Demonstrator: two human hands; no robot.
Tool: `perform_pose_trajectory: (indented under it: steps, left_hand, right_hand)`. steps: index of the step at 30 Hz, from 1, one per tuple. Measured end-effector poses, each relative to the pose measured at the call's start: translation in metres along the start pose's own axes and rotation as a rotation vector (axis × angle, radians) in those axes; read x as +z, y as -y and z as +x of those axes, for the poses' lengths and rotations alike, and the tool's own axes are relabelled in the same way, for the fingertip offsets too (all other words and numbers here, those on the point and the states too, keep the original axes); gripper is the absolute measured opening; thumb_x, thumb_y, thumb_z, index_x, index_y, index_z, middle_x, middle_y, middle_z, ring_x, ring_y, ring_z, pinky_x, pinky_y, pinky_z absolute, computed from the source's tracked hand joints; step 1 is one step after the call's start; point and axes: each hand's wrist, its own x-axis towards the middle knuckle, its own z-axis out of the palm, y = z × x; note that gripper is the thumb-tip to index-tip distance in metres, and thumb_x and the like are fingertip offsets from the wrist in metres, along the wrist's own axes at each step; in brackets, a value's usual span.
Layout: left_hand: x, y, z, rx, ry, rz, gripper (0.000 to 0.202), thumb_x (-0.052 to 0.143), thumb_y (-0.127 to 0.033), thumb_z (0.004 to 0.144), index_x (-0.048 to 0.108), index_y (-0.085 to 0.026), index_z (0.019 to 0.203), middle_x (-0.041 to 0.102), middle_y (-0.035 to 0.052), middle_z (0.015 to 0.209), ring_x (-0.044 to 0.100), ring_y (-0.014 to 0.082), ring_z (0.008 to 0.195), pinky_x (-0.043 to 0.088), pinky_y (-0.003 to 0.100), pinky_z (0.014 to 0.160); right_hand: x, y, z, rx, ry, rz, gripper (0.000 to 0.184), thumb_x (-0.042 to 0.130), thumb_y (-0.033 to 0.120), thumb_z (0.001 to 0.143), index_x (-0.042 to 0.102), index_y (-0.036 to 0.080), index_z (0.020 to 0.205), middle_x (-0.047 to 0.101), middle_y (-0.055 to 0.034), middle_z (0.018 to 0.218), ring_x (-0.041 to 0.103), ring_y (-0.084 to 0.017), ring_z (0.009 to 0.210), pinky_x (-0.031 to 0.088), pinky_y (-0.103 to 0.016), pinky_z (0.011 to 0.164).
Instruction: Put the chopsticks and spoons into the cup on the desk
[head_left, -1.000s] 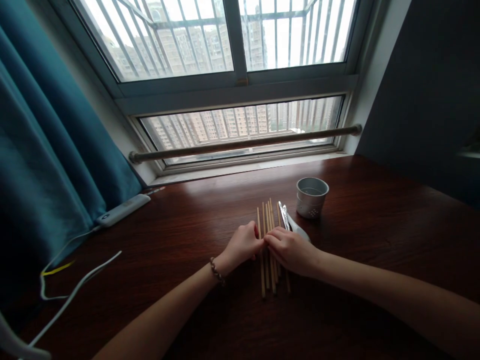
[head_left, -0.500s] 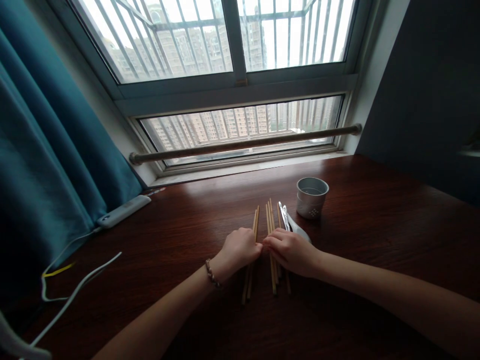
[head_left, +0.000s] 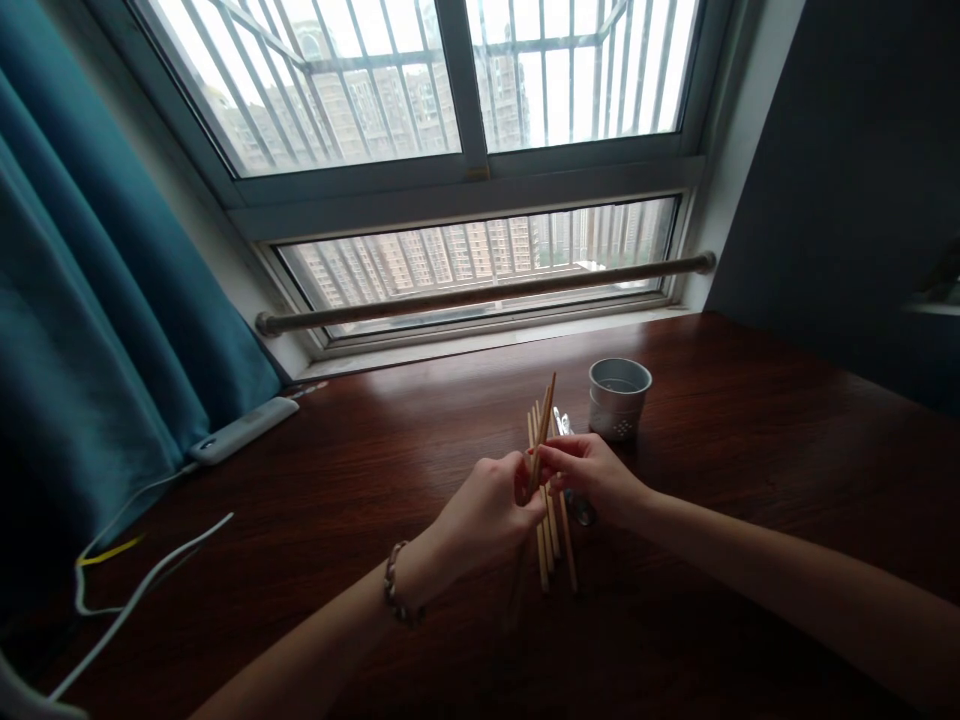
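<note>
Two chopsticks (head_left: 541, 430) pinched by left hand (head_left: 491, 510) and right hand (head_left: 592, 475); one metal cup (head_left: 618, 398) nearby.

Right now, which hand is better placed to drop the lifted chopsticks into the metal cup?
Right, probably. The right hand pinches the lifted chopsticks and sits nearer the metal cup; the left hand grips them farther away.

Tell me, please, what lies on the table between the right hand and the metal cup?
In the head view, only the tips of metal utensils lie between the right hand and the metal cup; otherwise bare table.
</note>
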Motion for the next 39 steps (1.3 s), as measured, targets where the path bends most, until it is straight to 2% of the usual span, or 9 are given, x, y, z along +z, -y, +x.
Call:
perform_pose_trajectory:
  steps: [4, 9, 13, 17, 23, 31, 33, 35, 39]
  left_hand:
    - [0.002, 0.003, 0.001, 0.01, -0.003, -0.113, 0.014, 0.058, -0.027, 0.079, 0.053, -0.015, 0.074, 0.058, -0.0006, 0.065, 0.05, 0.0115, 0.058, 0.035, 0.02, 0.05]
    - [0.001, 0.003, 0.0, -0.004, -0.014, -0.208, 0.015, 0.052, -0.029, 0.085, 0.055, -0.015, 0.082, 0.061, 0.0012, 0.07, 0.052, 0.012, 0.059, 0.037, 0.021, 0.052]
    - [-0.001, 0.004, 0.002, -0.051, 0.006, -0.331, 0.022, 0.047, -0.034, 0.088, 0.054, -0.015, 0.08, 0.061, 0.0007, 0.066, 0.052, 0.0101, 0.05, 0.037, 0.019, 0.044]
    - [-0.002, 0.006, 0.006, -0.111, 0.024, -0.449, 0.03, 0.051, -0.044, 0.084, 0.052, -0.015, 0.077, 0.062, 0.0016, 0.062, 0.052, 0.0098, 0.04, 0.038, 0.018, 0.036]
    - [0.0, 0.007, 0.006, -0.158, -0.05, -0.524, 0.035, 0.06, -0.049, 0.076, 0.047, -0.017, 0.074, 0.059, -0.0012, 0.055, 0.05, 0.0093, 0.036, 0.038, 0.018, 0.033]
    - [0.005, 0.01, 0.004, -0.121, -0.117, -0.514, 0.042, 0.061, -0.053, 0.075, 0.04, -0.021, 0.092, 0.058, -0.0066, 0.054, 0.043, 0.0082, 0.029, 0.03, 0.016, 0.028]
    - [0.003, 0.011, 0.004, -0.094, -0.143, -0.47, 0.041, 0.053, -0.054, 0.08, 0.04, -0.02, 0.101, 0.062, -0.0038, 0.062, 0.044, 0.0078, 0.031, 0.03, 0.017, 0.03]
    - [0.0, 0.013, 0.006, -0.079, -0.183, -0.402, 0.035, 0.044, -0.05, 0.086, 0.043, -0.019, 0.102, 0.064, -0.0011, 0.069, 0.045, 0.0073, 0.035, 0.031, 0.018, 0.034]
    - [0.001, 0.024, 0.014, -0.119, -0.195, -0.227, 0.027, 0.042, -0.037, 0.09, 0.052, -0.016, 0.076, 0.062, -0.0003, 0.063, 0.045, 0.0068, 0.039, 0.034, 0.019, 0.042]
  right_hand:
    - [0.001, 0.002, -0.004, 0.032, -0.002, 0.153, 0.033, 0.07, 0.039, 0.074, 0.068, 0.007, 0.085, 0.065, -0.0116, 0.083, 0.06, -0.014, 0.072, 0.049, -0.024, 0.064]
    - [0.002, 0.005, -0.006, 0.05, -0.012, 0.129, 0.029, 0.073, 0.034, 0.071, 0.07, 0.008, 0.085, 0.065, -0.0104, 0.082, 0.06, -0.012, 0.071, 0.046, -0.02, 0.06]
    - [0.003, 0.009, -0.008, 0.075, -0.014, 0.134, 0.031, 0.074, 0.035, 0.069, 0.071, 0.009, 0.085, 0.065, -0.0107, 0.081, 0.059, -0.012, 0.07, 0.045, -0.021, 0.062]
    - [0.003, 0.01, -0.009, 0.088, 0.002, 0.151, 0.033, 0.074, 0.038, 0.068, 0.071, 0.009, 0.085, 0.065, -0.0111, 0.08, 0.06, -0.014, 0.071, 0.045, -0.024, 0.065]
    - [0.004, 0.011, -0.01, 0.114, 0.041, 0.171, 0.032, 0.074, 0.035, 0.071, 0.07, 0.009, 0.088, 0.065, -0.0109, 0.079, 0.062, -0.014, 0.071, 0.045, -0.023, 0.066]
    - [0.007, 0.015, -0.009, 0.191, 0.007, 0.205, 0.028, 0.078, 0.033, 0.065, 0.069, 0.008, 0.076, 0.063, -0.0072, 0.07, 0.059, -0.01, 0.063, 0.045, -0.019, 0.059]
    - [-0.001, 0.03, -0.007, 0.129, -0.031, 0.157, 0.027, 0.079, 0.031, 0.064, 0.069, 0.009, 0.074, 0.063, -0.0075, 0.07, 0.058, -0.01, 0.061, 0.045, -0.018, 0.057]
    - [-0.016, 0.056, -0.006, -0.024, -0.147, 0.106, 0.026, 0.079, 0.028, 0.063, 0.07, 0.01, 0.079, 0.066, -0.0091, 0.077, 0.06, -0.011, 0.064, 0.047, -0.018, 0.057]
    - [-0.061, 0.116, -0.007, -0.448, -0.584, 0.099, 0.021, 0.079, 0.023, 0.061, 0.07, 0.015, 0.078, 0.067, -0.0052, 0.078, 0.062, -0.011, 0.061, 0.05, -0.019, 0.055]
